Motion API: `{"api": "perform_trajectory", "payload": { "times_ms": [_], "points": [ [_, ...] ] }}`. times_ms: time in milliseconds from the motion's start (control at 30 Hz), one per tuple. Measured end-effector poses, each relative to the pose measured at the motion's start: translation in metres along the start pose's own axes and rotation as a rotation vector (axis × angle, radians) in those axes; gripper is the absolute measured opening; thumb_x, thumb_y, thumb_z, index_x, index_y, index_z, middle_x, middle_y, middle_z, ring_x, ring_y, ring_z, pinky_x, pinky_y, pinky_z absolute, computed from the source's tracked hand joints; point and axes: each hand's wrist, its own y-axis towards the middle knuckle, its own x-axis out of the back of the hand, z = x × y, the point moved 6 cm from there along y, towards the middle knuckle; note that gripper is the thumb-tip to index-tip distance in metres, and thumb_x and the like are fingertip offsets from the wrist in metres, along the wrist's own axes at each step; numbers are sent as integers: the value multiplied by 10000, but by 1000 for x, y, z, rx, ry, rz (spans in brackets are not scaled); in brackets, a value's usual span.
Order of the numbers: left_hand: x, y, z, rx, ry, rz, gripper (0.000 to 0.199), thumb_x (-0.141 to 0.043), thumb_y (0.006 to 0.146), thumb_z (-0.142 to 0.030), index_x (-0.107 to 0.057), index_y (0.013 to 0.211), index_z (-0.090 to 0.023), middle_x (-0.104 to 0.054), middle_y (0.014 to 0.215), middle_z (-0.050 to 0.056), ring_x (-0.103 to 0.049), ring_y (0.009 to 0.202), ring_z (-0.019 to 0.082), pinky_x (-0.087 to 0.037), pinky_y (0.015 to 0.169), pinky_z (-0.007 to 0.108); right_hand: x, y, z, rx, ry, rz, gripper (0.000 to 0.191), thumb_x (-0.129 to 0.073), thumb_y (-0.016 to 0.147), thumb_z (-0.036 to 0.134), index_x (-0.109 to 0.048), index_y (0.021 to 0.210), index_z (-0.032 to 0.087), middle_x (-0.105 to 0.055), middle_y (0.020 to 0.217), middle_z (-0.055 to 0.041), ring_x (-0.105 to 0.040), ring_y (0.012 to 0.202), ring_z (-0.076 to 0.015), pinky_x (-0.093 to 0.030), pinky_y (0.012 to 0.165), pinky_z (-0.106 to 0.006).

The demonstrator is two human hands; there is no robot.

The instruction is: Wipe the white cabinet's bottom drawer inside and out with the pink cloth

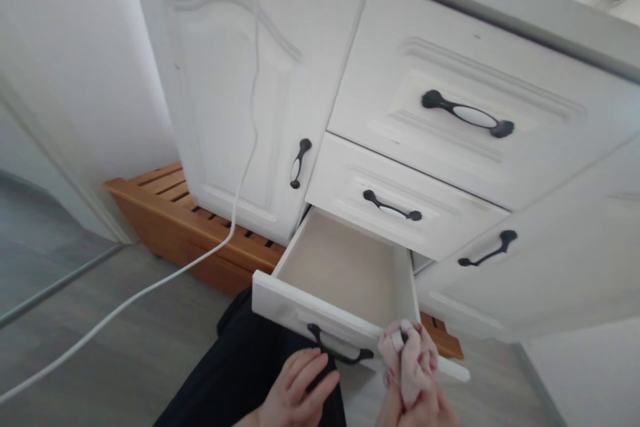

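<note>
A white drawer at the bottom of the cabinet stands pulled out, and its inside shows a bare beige base. My right hand is closed around a bunched pink cloth, which rests against the right end of the drawer front. The cloth has a white tag on it. Close to the drawer's black handle, my left hand has its fingers stretched out and holds nothing. Whether its fingertips touch the handle, I cannot tell.
Above are two shut drawers with black-and-white handles, flanked by cabinet doors. A white cable hangs down in front and runs left. The cabinet stands over a slatted wooden bench. My dark-clad leg is below the drawer.
</note>
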Motion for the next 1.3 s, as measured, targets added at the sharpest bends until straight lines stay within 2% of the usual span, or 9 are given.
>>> {"api": "perform_trajectory", "payload": {
  "times_ms": [100,267,467,600,767,900,1000,1133,1300],
  "points": [
    [-3,-13,20,103,38,90,554,-580,784,-57,-643,1305,-234,-689,1267,83,-592,1271,225,-527,1071,353,-29,14,8,78,-20,-33,468,-584,914,368,-615,1297,101,-651,1201,-268,-621,1136,-417,-488,938,-516],
    [-29,-33,61,331,102,393,612,-563,869,-180,-469,1471,-236,-605,1424,104,-598,1290,216,-563,1049,370,-77,48,-10,-18,-69,-51,615,-460,953,518,-548,1345,51,-548,1133,-257,-526,1036,-373,-459,883,-519],
    [-45,-49,76,438,93,369,531,-581,929,-302,-483,1450,-288,-623,1410,73,-618,1277,218,-577,1034,391,-143,107,-6,84,14,4,536,-399,972,436,-555,1363,104,-544,1106,-196,-511,1035,-326,-439,908,-488],
    [-48,-51,77,451,110,330,536,-575,919,-281,-486,1447,-284,-629,1402,83,-628,1261,226,-593,1008,393,-184,123,40,285,16,31,476,-384,1003,402,-654,1257,102,-573,998,-175,-519,926,-297,-448,829,-465],
    [-51,-48,80,481,57,373,502,-565,912,-269,-524,1411,-294,-643,1366,83,-627,1252,231,-590,1015,406,-221,117,134,405,-82,80,333,-453,1020,318,-691,1243,251,-567,933,-119,-496,855,-259,-402,760,-412],
    [-53,-48,83,513,33,405,482,-543,928,-278,-515,1409,-296,-625,1368,86,-607,1269,231,-579,1034,425,-246,116,203,497,-77,208,302,-533,1000,283,-636,1278,339,-592,993,-93,-497,906,-256,-387,776,-402],
    [-55,-52,85,511,37,403,474,-535,939,-288,-501,1412,-294,-615,1367,90,-601,1269,239,-577,1034,456,-260,116,226,653,-87,284,266,-536,1011,323,-609,1264,351,-617,1100,-64,-501,982,-243,-383,811,-397],
    [-57,-55,90,505,34,368,474,-532,943,-284,-491,1415,-298,-608,1362,84,-603,1257,244,-581,1020,470,-256,110,205,952,-147,309,158,-513,1027,327,-648,1103,293,-647,1184,-18,-491,1080,-218,-362,868,-395],
    [-56,-53,92,487,20,323,472,-545,937,-297,-495,1406,-310,-614,1339,78,-622,1223,243,-599,987,466,-210,123,123,1033,-258,263,163,-600,991,317,-659,1143,315,-698,1094,13,-498,1005,-199,-324,847,-397]
  ]
}}
